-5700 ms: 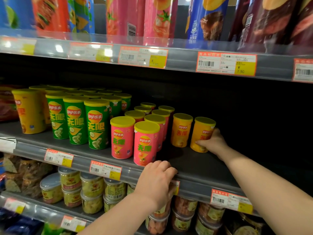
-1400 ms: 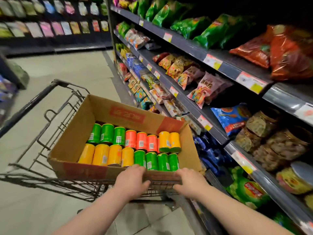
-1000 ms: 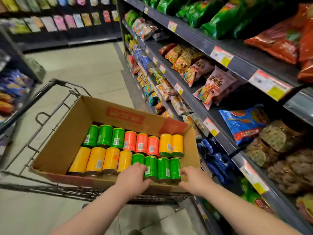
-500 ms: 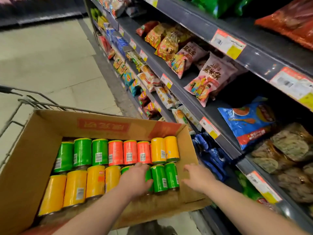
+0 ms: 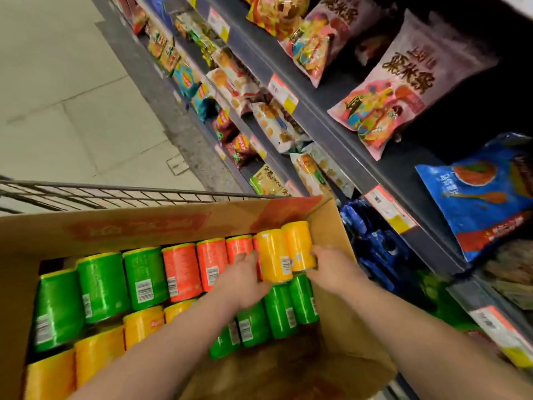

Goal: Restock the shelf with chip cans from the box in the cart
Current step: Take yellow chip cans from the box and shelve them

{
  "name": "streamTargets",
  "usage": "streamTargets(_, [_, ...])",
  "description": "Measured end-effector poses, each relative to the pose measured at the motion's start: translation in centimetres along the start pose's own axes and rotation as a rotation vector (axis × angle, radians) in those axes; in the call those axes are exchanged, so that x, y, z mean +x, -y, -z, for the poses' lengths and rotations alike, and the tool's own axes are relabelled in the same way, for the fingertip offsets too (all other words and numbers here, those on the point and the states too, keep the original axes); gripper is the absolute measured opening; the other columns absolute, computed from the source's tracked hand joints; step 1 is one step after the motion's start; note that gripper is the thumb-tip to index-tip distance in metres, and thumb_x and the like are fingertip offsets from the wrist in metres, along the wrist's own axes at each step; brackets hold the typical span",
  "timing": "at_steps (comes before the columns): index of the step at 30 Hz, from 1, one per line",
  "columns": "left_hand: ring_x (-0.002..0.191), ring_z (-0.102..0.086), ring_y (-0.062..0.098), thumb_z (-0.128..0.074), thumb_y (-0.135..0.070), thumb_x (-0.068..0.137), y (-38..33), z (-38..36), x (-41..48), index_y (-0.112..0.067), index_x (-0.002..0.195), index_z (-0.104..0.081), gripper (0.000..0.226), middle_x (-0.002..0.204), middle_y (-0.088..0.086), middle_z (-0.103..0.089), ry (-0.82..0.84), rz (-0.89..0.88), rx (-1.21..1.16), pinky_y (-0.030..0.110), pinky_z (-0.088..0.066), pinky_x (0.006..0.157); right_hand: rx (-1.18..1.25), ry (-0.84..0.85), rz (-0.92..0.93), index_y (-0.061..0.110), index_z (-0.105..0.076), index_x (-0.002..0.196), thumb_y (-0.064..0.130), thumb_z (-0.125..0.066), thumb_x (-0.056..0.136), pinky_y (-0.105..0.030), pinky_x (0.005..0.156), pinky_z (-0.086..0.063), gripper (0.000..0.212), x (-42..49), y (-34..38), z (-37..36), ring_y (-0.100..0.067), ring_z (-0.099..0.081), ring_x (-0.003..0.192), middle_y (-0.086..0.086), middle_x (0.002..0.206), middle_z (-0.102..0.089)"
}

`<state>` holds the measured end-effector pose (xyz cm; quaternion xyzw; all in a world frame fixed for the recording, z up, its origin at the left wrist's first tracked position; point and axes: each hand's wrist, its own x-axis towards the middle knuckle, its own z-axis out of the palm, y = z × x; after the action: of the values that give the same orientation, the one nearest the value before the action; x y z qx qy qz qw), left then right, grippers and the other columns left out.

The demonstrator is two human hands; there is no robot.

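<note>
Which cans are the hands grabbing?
The two yellow cans at the back row's right end, between left hand and right hand; other yellows lie front left.

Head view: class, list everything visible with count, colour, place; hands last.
box: one, brown cardboard, in cart
cart: one, dark wire, rim beyond box
green cans: seven, three back-left, four front-right
orange cans: three, back middle
front yellow cans: four, front-left
back yellow cans: two, back-right
snack bags: many, mixed colours, shelves at right
price tags: several, orange-yellow, shelf edges
floor: pale tiles, upper left
left hand: one, grips back yellow cans' left side
right hand: one, grips their right side
</note>
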<state>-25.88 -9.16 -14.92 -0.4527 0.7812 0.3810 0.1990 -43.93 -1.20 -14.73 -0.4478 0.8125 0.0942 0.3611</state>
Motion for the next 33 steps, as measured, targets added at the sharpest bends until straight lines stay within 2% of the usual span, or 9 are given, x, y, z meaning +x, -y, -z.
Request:
streamTargets(4, [0.123, -0.049, 0.028, -0.064, -0.040, 0.085, -0.6, -0.3, 2.7, -0.015, 0.143, -0.030, 0.071, 0.140, 0.010, -0.042, 0.006, 0.078, -0.224, 0.029, -0.040, 0.091, 0.050, 0.001, -0.080, 0.015, -0.046, 0.129, 0.034, -0.056, 0.089, -0.039, 0.090, -0.047, 0.045, 2.4, 0.1, -0.7, -0.031, -0.051, 0.114, -0.012, 0.124, -0.052])
streamTargets(6, [0.120, -0.052, 0.027, -0.068, -0.040, 0.082, -0.9, -0.9, 4.0, -0.015, 0.139, -0.034, 0.071, 0.137, 0.008, -0.046, -0.011, 0.131, -0.349, 0.028, -0.042, 0.089, 0.113, 0.000, -0.119, 0.015, -0.044, 0.129, 0.033, -0.057, 0.089, -0.039, 0.090, -0.046, 0.046, 3.4, 0.1, -1.2, -0.030, -0.050, 0.115, -0.012, 0.126, -0.049])
streamTargets(11, [0.115, -0.056, 0.028, -0.075, -0.035, 0.078, -1.3, -2.2, 6.0, -0.011, 0.129, -0.040, 0.067, 0.126, 0.010, -0.056, -0.030, 0.220, -0.604, 0.037, -0.048, 0.092, 0.204, -0.007, -0.177, 0.015, -0.038, 0.134, 0.035, -0.057, 0.090, -0.039, 0.091, -0.047, 0.053, 5.0, 0.5, -2.5, -0.032, -0.051, 0.117, -0.012, 0.131, -0.047])
streamTargets(15, [0.106, -0.060, 0.025, -0.077, -0.029, 0.078, -1.4, -3.1, 6.9, -0.020, 0.111, -0.047, 0.046, 0.105, 0.001, -0.056, -0.048, 0.231, -0.746, 0.042, -0.052, 0.088, 0.239, -0.027, -0.207, 0.013, -0.033, 0.137, 0.036, -0.057, 0.089, -0.041, 0.092, -0.046, 0.058, 5.7, 0.6, -3.2, -0.034, -0.051, 0.118, -0.014, 0.131, -0.048])
streamTargets(18, [0.102, -0.063, 0.027, -0.076, -0.036, 0.077, -1.1, -3.8, 7.4, -0.018, 0.120, -0.050, 0.054, 0.115, 0.004, -0.062, -0.027, 0.252, -0.779, 0.046, -0.056, 0.082, 0.270, -0.053, -0.225, 0.014, -0.032, 0.138, 0.041, -0.060, 0.087, -0.041, 0.091, -0.045, 0.064, 6.0, 0.7, -3.4, -0.033, -0.051, 0.118, -0.013, 0.130, -0.047])
streamTargets(20, [0.095, -0.063, 0.024, -0.076, -0.037, 0.077, -0.7, -4.1, 7.4, -0.021, 0.116, -0.050, 0.050, 0.112, 0.003, -0.063, -0.032, 0.265, -0.809, 0.041, -0.058, 0.072, 0.264, -0.056, -0.239, 0.014, -0.032, 0.139, 0.047, -0.062, 0.085, -0.041, 0.091, -0.045, 0.070, 6.2, 0.8, -3.5, -0.032, -0.050, 0.120, -0.012, 0.132, -0.046])
streamTargets(23, [0.098, -0.062, 0.021, -0.076, -0.035, 0.076, 0.4, -4.3, 7.0, -0.023, 0.113, -0.051, 0.046, 0.112, 0.002, -0.064, -0.073, 0.292, -0.851, 0.037, -0.053, 0.086, 0.244, -0.065, -0.266, 0.016, -0.033, 0.138, 0.057, -0.064, 0.079, -0.040, 0.088, -0.046, 0.078, 6.5, 1.0, -3.6, -0.030, -0.050, 0.120, -0.009, 0.133, -0.045])
streamTargets(26, [0.093, -0.062, 0.017, -0.077, -0.032, 0.077, 1.5, -4.2, 5.7, -0.024, 0.112, -0.047, 0.047, 0.105, -0.003, -0.063, -0.079, 0.295, -0.894, 0.032, -0.050, 0.083, 0.201, -0.074, -0.305, 0.015, -0.032, 0.135, 0.063, -0.065, 0.074, -0.039, 0.084, -0.046, 0.084, 6.8, 1.5, -3.7, -0.030, -0.050, 0.119, -0.009, 0.132, -0.045])
streamTargets(33, [0.085, -0.064, 0.011, -0.077, -0.028, 0.077, 3.2, -4.3, 4.1, -0.022, 0.113, -0.048, 0.046, 0.100, -0.006, -0.064, -0.097, 0.269, -0.945, 0.027, -0.053, 0.070, 0.217, -0.092, -0.302, 0.014, -0.030, 0.131, 0.048, -0.075, 0.072, -0.039, 0.091, -0.043, 0.082, 6.9, 2.3, -4.5, -0.031, -0.047, 0.120, -0.010, 0.132, -0.041])
